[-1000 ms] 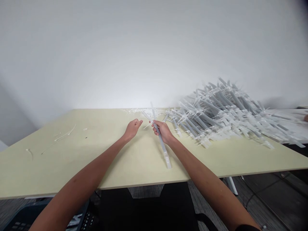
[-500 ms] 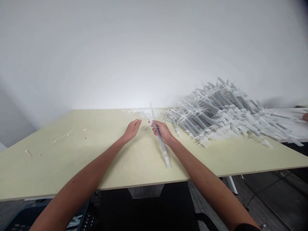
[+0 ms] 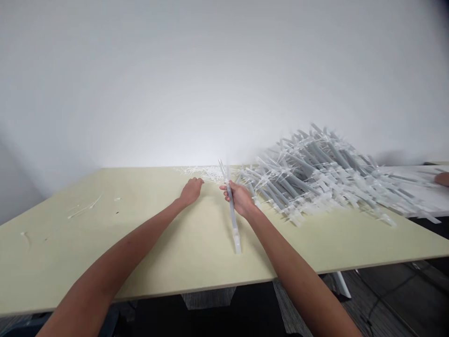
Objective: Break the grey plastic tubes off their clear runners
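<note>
My right hand (image 3: 241, 199) is closed around a translucent grey plastic tube (image 3: 232, 217). The tube slants upright over the table, a clear tip above my fingers and a whitish sleeve-like end pointing toward me. Palm down, my left hand (image 3: 191, 192) rests by the near edge of a scatter of thin white cable ties (image 3: 213, 173). Its fingers are bent and close together; whatever lies under them, if anything, is hidden. To the right of my right hand lies a big heap of similar tubes (image 3: 308, 164) with white ties on them.
The pale yellow table (image 3: 147, 257) meets a white wall (image 3: 175, 84) at its back. A few loose cable ties (image 3: 86, 207) and a small dark speck lie at left. At the far right another person's hand (image 3: 442, 179) shows beside a white surface.
My left hand has turned palm down, close to the scattered ties. My right hand keeps the tube, now held more upright. The view has shifted, with the table lower in the picture.
</note>
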`<action>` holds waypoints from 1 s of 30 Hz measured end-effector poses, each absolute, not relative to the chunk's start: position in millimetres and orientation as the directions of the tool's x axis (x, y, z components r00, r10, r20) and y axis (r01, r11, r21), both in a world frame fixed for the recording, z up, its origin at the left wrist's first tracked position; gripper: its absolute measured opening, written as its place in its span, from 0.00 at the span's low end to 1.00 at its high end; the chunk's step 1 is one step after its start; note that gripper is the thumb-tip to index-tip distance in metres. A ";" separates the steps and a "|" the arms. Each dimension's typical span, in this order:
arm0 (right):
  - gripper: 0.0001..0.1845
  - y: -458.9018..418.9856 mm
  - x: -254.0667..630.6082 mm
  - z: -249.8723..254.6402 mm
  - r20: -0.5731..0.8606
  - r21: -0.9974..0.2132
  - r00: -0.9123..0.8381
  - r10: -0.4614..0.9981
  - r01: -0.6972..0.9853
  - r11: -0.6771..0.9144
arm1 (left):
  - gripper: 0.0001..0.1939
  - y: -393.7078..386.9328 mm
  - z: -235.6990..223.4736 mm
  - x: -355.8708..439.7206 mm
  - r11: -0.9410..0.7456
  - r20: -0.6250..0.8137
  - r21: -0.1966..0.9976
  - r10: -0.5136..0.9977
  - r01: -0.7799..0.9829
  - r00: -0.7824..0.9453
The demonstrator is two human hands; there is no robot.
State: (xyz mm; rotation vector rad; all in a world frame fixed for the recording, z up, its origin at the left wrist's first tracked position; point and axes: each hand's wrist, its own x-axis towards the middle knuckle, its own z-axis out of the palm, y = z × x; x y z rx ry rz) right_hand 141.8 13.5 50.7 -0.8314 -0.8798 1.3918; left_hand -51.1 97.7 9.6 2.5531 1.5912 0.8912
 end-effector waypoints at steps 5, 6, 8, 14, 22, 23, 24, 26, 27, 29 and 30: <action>0.05 12.0 143.2 49.5 0.047 -0.888 -0.052 0.998 -0.460 0.018 | 0.22 153.2 2.4 -41.2 -0.425 0.350 -0.001 0.848 0.905 0.399; 0.05 11.1 143.4 50.2 0.053 -0.885 -0.057 0.997 -0.465 0.021 | 0.20 158.7 1.7 -39.5 -0.430 0.327 -0.013 0.851 0.903 0.410; 0.05 9.7 143.8 51.8 0.061 -0.881 -0.063 0.996 -0.473 0.024 | 0.17 164.1 1.7 -37.6 -0.438 0.310 -0.016 0.853 0.899 0.420; 0.07 9.7 144.1 52.9 0.051 -0.879 -0.036 0.998 -0.476 0.027 | 0.11 151.6 7.6 -42.1 -0.413 0.355 -0.023 0.848 0.910 0.394; 0.08 13.8 143.3 49.3 0.031 -0.862 -0.010 0.999 -0.507 0.022 | 0.10 118.1 17.2 -60.6 -0.329 0.459 0.079 0.850 0.941 0.259; 0.09 14.2 143.2 48.8 0.037 -0.860 -0.004 0.999 -0.509 0.030 | 0.09 113.0 18.9 -61.4 -0.325 0.466 0.140 0.855 0.935 0.228; 0.10 14.5 143.0 48.5 0.038 -0.859 0.004 0.999 -0.511 0.034 | 0.08 107.0 20.8 -60.9 -0.326 0.474 0.241 0.862 0.914 0.182; 0.11 14.8 141.9 48.4 0.032 -0.856 0.027 0.999 -0.515 0.042 | 0.08 91.1 25.4 -56.2 -0.340 0.477 0.535 0.877 0.774 0.055; 0.13 14.7 140.9 48.5 0.031 -0.854 0.045 0.999 -0.517 0.050 | 0.09 81.2 27.8 -52.0 -0.347 0.470 0.670 0.883 0.656 -0.013; 0.16 13.9 138.0 49.1 0.042 -0.853 0.089 0.995 -0.515 0.082 | 0.11 58.4 32.2 -40.7 -0.360 0.439 0.819 0.894 0.447 -0.085; 0.18 13.2 136.2 49.5 0.061 -0.854 0.108 0.992 -0.509 0.108 | 0.13 46.5 33.8 -34.2 -0.349 0.410 0.863 0.906 0.366 -0.102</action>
